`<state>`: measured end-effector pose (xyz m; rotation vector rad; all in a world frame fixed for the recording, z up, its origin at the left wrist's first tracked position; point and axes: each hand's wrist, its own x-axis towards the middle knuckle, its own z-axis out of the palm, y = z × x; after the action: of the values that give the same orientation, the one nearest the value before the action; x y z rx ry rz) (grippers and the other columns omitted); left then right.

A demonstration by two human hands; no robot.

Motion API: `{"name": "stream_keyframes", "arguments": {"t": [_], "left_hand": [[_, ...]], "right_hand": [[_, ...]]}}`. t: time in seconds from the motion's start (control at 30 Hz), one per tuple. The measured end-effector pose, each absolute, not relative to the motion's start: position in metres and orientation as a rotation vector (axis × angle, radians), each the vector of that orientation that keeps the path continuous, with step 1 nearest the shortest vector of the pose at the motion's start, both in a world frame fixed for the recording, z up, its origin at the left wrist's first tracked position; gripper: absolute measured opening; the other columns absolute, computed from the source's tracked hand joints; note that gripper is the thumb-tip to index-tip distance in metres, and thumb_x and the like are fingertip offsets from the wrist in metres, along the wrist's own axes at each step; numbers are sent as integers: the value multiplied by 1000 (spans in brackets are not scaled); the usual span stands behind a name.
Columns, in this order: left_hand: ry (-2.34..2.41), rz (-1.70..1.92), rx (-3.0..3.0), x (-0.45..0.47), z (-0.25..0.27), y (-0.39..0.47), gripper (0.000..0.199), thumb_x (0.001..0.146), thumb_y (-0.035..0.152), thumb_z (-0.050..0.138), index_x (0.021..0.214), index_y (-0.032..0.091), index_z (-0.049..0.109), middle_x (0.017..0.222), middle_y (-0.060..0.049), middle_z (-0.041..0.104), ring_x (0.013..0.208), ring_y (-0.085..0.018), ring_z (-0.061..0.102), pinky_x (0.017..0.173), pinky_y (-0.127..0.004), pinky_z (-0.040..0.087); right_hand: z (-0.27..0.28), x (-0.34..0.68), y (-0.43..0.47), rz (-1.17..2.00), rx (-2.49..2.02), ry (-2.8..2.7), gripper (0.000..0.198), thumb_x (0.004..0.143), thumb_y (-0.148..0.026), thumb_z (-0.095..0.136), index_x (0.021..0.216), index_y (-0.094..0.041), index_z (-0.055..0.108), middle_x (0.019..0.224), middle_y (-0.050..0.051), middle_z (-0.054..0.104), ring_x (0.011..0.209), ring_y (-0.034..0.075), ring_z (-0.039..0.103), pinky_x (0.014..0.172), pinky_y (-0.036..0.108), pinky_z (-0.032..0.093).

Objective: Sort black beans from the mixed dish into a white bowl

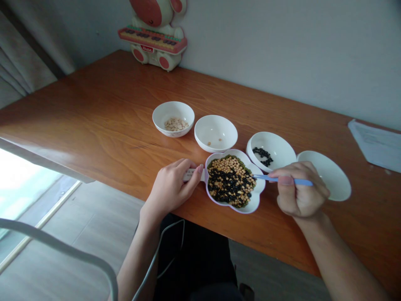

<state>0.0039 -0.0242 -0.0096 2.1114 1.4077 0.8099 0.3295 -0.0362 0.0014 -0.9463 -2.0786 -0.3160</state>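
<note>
My left hand (171,186) is closed on the short handle of a white, flower-shaped dish (257,200) with a lilac rim. Mixed black, yellow and green beans (230,182) fill much of that dish. Between the fingers of my right hand (299,188) is a pair of blue tweezers (283,179), its tips over the right side of the beans. Behind the dish stand several white bowls. The leftmost bowl (161,110) holds pale flat seeds (176,124), the second bowl (216,125) a few yellow beans, and the third bowl (282,148) black beans (263,156). My right hand partly covers the rightmost bowl (338,179).
The wooden table (94,113) meets a wall at the back. A toy keyboard (153,39) shaped like an animal stands at the far edge. White paper (377,144) lies at the right. A pale cable (156,251) hangs below the front edge, near my left forearm.
</note>
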Motion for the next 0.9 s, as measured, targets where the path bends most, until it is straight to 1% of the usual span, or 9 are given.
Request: {"name": "stream_keyframes", "arguments": {"t": [0.13,0.37,0.63,0.8,0.9], "left_hand": [[1409,812,2110,4,-9,-24,39,115,42,53,82,21,59,77,-1,68,64,-15,60,65,-30,39],[1397,826,2116,4,-10,-24,39,114,41,54,81,22,58,77,-1,68,64,-15,60,65,-30,40],[1393,828,2120,4,-8,-24,37,114,40,54,82,22,59,79,-1,70,64,-15,61,65,-30,42],[1393,832,2105,5,-8,-24,37,114,39,55,82,22,59,78,-1,70,65,-15,62,65,-29,43],[1393,843,2109,5,-8,-24,38,114,39,55,80,22,57,76,-1,68,63,-15,60,64,-29,42]], "right_hand": [[2,326,-34,-296,-929,-2111,19,102,-6,59,96,-23,65,79,-1,75,66,16,64,70,38,46],[5,323,-35,-286,-941,-2138,19,102,-6,58,97,-23,64,79,0,76,65,16,64,69,39,46],[5,328,-35,-232,-874,-2166,16,102,-10,60,98,-23,68,83,0,78,64,18,65,72,40,45],[3,328,-35,-207,-875,-2202,13,102,-12,61,103,-23,68,85,1,79,66,18,67,73,40,46],[4,327,-35,-195,-881,-2208,14,102,-12,61,105,-24,67,86,1,79,68,18,68,72,40,46]]}}
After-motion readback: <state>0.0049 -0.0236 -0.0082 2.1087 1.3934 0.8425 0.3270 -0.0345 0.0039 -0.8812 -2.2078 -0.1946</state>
